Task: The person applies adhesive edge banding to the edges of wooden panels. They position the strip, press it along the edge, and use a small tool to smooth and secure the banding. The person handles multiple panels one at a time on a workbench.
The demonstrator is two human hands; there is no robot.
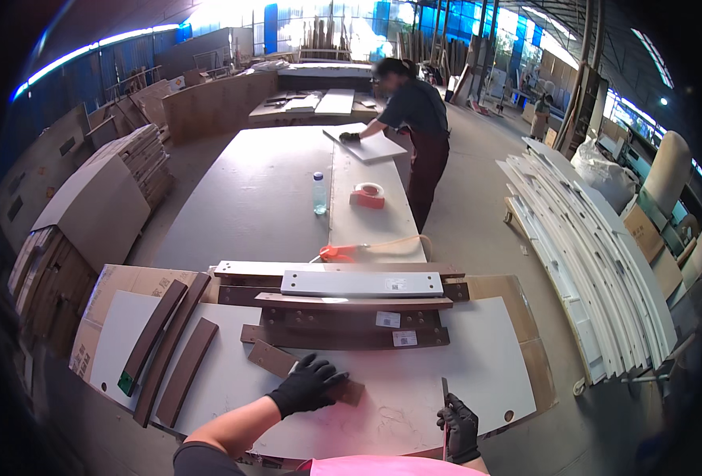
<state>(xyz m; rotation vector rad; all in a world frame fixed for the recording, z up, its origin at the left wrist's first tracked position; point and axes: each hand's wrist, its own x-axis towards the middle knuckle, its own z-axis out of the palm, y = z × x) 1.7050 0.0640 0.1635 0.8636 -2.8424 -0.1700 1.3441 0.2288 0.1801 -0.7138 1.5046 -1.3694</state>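
Note:
My left hand [310,386], in a black glove, grips a short brown board [271,358] that lies slantwise on a white panel [402,389]. The board's right end shows past my fingers. My right hand [459,427], also gloved, is closed around a thin, dark, flat tool [445,388] that points up and away from me. Whether it is a file or a blade I cannot tell. The tool is apart from the board, off to its right. Beyond my left hand lie stacked brown rails [351,319] and a white rail [359,283], some bearing labels.
Curved brown strips [186,371] lie at the panel's left, over cardboard [121,282]. On the grey table ahead are a bottle [319,194], a tape roll [368,195] and an orange tool with a hose [337,253]. A co-worker [421,111] handles a white board. White panels [585,262] are stacked right.

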